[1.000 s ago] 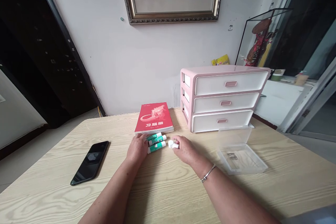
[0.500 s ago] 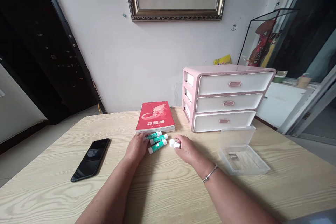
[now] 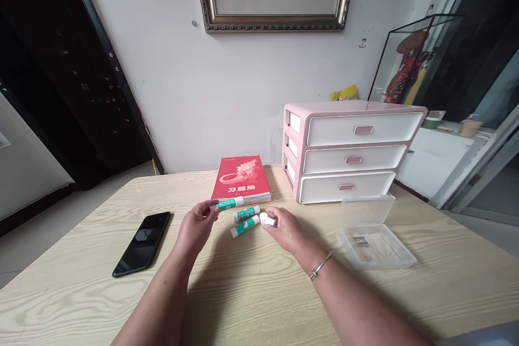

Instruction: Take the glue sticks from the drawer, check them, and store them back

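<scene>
My left hand (image 3: 198, 226) pinches one end of a green-and-white glue stick (image 3: 229, 204), lifted just in front of the red book (image 3: 242, 178). Two similar glue sticks lie side by side on the table: one farther back (image 3: 246, 213) and one nearer me (image 3: 245, 226). To their right, my right hand (image 3: 284, 228) has its thumb and fingers closed on a small white cap (image 3: 270, 222). Against that cap is a second, round white piece (image 3: 263, 218). Whether the fingers grip this piece too, I cannot tell.
A black phone (image 3: 141, 244) lies at the left of the wooden table (image 3: 251, 303). At the back right stands a pink-and-white drawer unit (image 3: 352, 151). In front of it is a clear plastic box (image 3: 379, 248) with its lid raised.
My left hand has raised the rearmost glue stick and drawn it slightly left and toward the book's front edge. My right hand has shifted a little left with the white cap.
</scene>
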Demonstrator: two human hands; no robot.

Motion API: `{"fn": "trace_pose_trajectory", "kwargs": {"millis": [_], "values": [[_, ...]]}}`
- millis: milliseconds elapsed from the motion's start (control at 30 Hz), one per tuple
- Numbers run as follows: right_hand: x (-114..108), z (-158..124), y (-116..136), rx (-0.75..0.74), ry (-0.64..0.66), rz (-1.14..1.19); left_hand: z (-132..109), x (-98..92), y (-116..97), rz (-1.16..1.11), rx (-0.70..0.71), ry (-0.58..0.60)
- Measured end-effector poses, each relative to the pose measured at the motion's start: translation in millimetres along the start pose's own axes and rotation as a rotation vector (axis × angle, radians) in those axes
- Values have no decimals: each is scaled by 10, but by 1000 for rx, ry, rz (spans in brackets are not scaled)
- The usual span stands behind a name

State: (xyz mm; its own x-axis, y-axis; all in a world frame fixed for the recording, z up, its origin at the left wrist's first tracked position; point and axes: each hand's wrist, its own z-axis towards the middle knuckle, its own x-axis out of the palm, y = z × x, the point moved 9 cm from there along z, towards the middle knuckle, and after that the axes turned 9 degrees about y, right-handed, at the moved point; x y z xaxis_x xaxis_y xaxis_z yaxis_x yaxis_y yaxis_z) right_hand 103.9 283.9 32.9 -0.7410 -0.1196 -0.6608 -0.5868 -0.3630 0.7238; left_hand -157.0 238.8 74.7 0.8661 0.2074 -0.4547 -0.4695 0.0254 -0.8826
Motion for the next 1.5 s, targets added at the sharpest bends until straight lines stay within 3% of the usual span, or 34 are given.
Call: {"fn": "trace_pose_trajectory", "kwargs": {"millis": [100, 200, 367, 467, 633, 733, 933, 1133, 1333, 1400, 1500], "values": [[-183, -63, 129, -46, -94, 26, -117, 91, -102, -257, -16, 101], [-289, -124, 200, -47, -149, 201, -200, 295, -197, -427, -2, 174], [-112, -124, 181, 9, -59, 545, -315, 719, -275, -476, 79, 255], [-111, -119, 225, -29, -66, 535, -392, 802, -361, -313, 200, 224], [-190, -182, 346, -45, -108, 308, -604, 942, -673, 355, 414, 229], [-138, -232, 431, -61, -91, 190, -677, 1122, -685, 575, 394, 300], [-4, -243, 412, -3, -20, 207, -687, 1271, -552, 712, 295, 338], [0, -255, 476, 38, 36, 468, -760, 1166, -700, 371, 315, 498], [32, -308, 634, -31, 84, 537, -815, 1089, -828, 93, 339, 663], [22, -315, 684, -66, 103, 538, -825, 1121, -753, -29, 250, 741], [-137, -268, 606, -61, 57, 613, -880, 1206, -544, -323, -19, 882]]}}
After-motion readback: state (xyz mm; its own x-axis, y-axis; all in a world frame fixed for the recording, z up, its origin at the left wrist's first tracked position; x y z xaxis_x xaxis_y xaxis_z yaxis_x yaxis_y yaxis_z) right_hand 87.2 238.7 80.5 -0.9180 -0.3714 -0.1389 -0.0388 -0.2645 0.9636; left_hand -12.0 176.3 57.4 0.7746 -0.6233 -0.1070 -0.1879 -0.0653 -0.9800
